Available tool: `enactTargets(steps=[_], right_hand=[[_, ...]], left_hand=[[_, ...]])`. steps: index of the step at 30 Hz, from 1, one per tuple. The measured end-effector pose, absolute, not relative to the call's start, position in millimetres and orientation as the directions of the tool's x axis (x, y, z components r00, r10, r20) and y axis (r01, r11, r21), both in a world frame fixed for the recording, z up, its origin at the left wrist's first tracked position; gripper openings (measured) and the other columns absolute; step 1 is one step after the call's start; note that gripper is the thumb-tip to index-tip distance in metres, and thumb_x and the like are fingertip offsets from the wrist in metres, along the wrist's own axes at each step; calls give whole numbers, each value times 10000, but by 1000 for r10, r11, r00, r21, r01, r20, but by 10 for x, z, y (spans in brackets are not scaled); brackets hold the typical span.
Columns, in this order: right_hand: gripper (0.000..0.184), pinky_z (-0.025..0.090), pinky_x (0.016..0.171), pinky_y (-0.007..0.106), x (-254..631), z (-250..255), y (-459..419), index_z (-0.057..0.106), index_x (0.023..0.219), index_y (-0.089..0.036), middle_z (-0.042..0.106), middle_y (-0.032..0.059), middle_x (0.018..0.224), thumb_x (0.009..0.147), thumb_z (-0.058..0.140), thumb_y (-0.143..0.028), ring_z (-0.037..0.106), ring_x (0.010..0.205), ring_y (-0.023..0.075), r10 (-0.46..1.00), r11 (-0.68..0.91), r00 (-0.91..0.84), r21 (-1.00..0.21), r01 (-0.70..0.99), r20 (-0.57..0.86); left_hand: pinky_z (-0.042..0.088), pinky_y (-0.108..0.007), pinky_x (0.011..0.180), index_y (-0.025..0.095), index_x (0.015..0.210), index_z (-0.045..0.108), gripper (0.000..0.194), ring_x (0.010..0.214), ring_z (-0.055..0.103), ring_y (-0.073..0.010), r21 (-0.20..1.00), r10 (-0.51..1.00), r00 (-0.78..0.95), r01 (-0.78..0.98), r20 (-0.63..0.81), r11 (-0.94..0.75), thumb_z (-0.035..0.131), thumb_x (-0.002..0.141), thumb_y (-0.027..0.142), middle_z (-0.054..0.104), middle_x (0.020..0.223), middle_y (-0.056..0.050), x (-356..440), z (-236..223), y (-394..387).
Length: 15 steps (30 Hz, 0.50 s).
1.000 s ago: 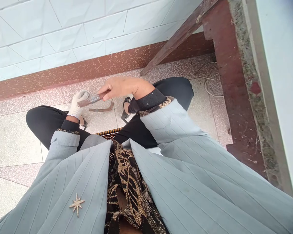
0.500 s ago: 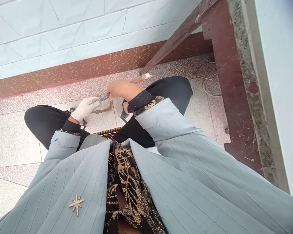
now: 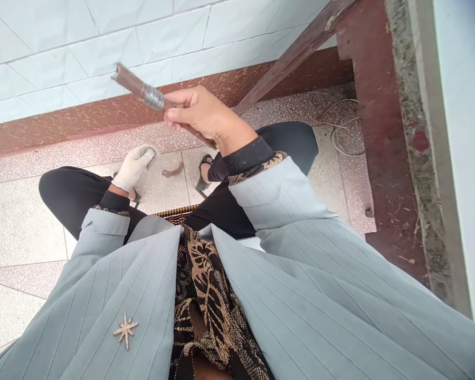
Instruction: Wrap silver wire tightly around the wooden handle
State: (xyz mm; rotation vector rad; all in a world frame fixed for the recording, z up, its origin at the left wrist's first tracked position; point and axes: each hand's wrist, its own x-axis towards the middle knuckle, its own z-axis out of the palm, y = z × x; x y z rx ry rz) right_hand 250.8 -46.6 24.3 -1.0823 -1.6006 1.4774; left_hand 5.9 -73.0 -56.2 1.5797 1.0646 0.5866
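Note:
My right hand [image 3: 198, 113] is bare and raised, its fingers closed round a brown stick [image 3: 132, 83]. Silver wire [image 3: 153, 97] is wound in a tight band round the stick, just beyond my fingertips. The stick tilts up to the left, and its other end passes under my palm toward the wrist. Lower and to the left, my left hand [image 3: 136, 166] wears a white knitted glove and is closed; what it holds, if anything, is hidden. Beside it on the floor lies a short, bent brown piece [image 3: 173, 170], partly blurred.
My knees are spread on both sides, with a black shoe [image 3: 203, 171] between them. A tiled wall [image 3: 103, 47] with a brown base runs ahead. To the right stand a slanting wooden leg [image 3: 285, 63] and a brown panel [image 3: 391, 158], with a pale cable [image 3: 334, 142] on the floor.
My right hand first drew the wire-wound stick right, then swung it up and left, away from the glove. My left hand moved right, then slightly back left and up, staying closed.

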Motion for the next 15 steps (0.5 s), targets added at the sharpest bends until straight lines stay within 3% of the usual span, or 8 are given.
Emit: enactTargets(steps=[3, 7, 11, 15], right_hand=[[153, 388, 668, 276, 2510, 183, -379, 605, 1006, -216, 596, 20, 806, 993, 677, -350, 468, 717, 140, 976, -45, -204, -984, 174, -81], [266, 383, 748, 288, 2552, 146, -302, 641, 929, -208, 597, 39, 746, 1005, 683, -459, 536, 850, 174, 988, -69, -70, -809, 584, -135], [149, 413, 823, 352, 2558, 190, -347, 701, 955, -198, 691, 118, 942, 990, 661, -338, 615, 985, 270, 979, -37, -81, -554, 832, -186], [240, 456, 895, 406, 2481, 222, -398, 773, 1168, -171, 731, 185, 1134, 1026, 608, -274, 629, 1098, 332, 924, 52, -191, -386, 921, -330]], left_hand=[[349, -263, 572, 175, 838, 674, 234, 576, 436, -116, 926, 797, 566, 376, -212, -21, 556, 968, 329, 527, 645, 11, 83, -463, -801], [359, -263, 579, 156, 857, 745, 305, 589, 464, -112, 960, 664, 723, 280, -190, -30, 595, 950, 404, 634, 703, -19, 71, -320, -876], [364, -268, 571, 163, 849, 758, 339, 596, 495, -120, 972, 702, 700, 229, -130, -47, 658, 935, 476, 674, 749, -41, -58, -256, -846], [354, -276, 549, 193, 798, 717, 361, 540, 444, -115, 984, 784, 618, 170, -62, -56, 685, 953, 518, 584, 645, -15, -175, -242, -807]])
